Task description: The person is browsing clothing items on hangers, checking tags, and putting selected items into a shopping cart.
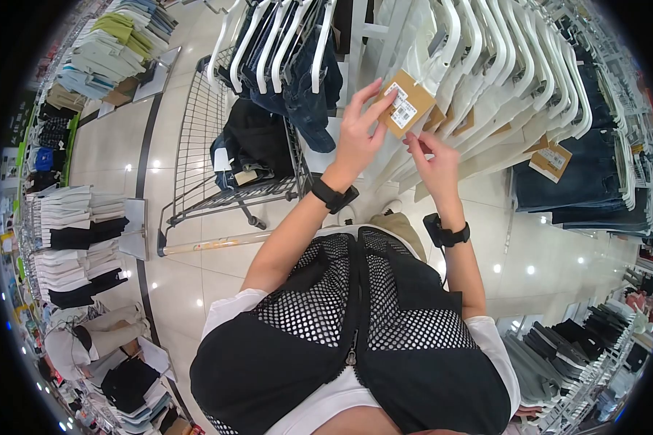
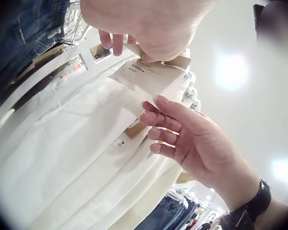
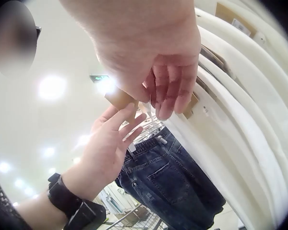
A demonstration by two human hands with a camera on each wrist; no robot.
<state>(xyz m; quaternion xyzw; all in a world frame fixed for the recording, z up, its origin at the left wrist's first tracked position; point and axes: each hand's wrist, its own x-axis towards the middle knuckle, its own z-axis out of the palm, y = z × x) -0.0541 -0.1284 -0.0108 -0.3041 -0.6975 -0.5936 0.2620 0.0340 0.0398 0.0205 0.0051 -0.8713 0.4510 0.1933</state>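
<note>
- Holds up a brown card tag (image 1: 408,104) in front of a row of white clothes (image 2: 67,143), close under some white hangers (image 1: 453,35)
- Looks flat, thin and tipped, with one corner down
- Has a white sticker (image 1: 405,112) on top, with black marks and a little square code, too tiny to read
- Looks pale from below, with small lines of black print and a bit of brown at one end
- Pinches the tag's left edge with the left hand (image 1: 355,141), other fingers a little apart
- Pinches the low corner with thumb and pointing finger of the right hand (image 1: 437,161), other fingers softly bent
- Has dark blue jeans (image 3: 158,177) hanging near, to the left of the white clothes
</note>
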